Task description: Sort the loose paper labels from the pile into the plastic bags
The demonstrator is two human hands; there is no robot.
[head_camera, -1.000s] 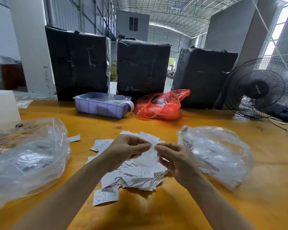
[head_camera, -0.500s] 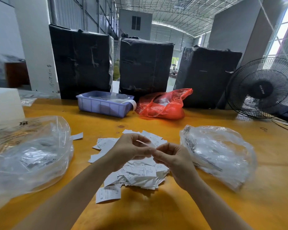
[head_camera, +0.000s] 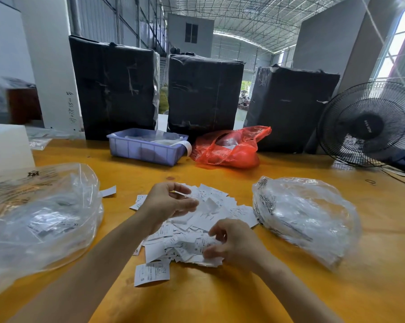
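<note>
A pile of white paper labels [head_camera: 222, 213] lies in the middle of the yellow table [head_camera: 220, 299]. My left hand [head_camera: 166, 203] hovers over the pile's left part and pinches a thin label edge-on between thumb and fingers. My right hand [head_camera: 234, 245] is lower, at the pile's near right edge, with its fingers curled round a label printed "S" [head_camera: 202, 244]. One clear plastic bag [head_camera: 40, 220] holding labels lies at the left. A second clear plastic bag [head_camera: 306, 217] lies at the right. One label [head_camera: 151, 273] sits apart near the front.
A purple plastic tray [head_camera: 145, 150] and a red plastic bag [head_camera: 229, 150] sit at the back of the table. Three black wrapped bales [head_camera: 204, 94] stand behind them. A black fan [head_camera: 369, 124] stands at the back right. A white block [head_camera: 8, 145] is at the far left.
My hands were together above the pile on one label. They have parted: the left keeps a label up, the right has dropped to the pile's near edge and taken another label.
</note>
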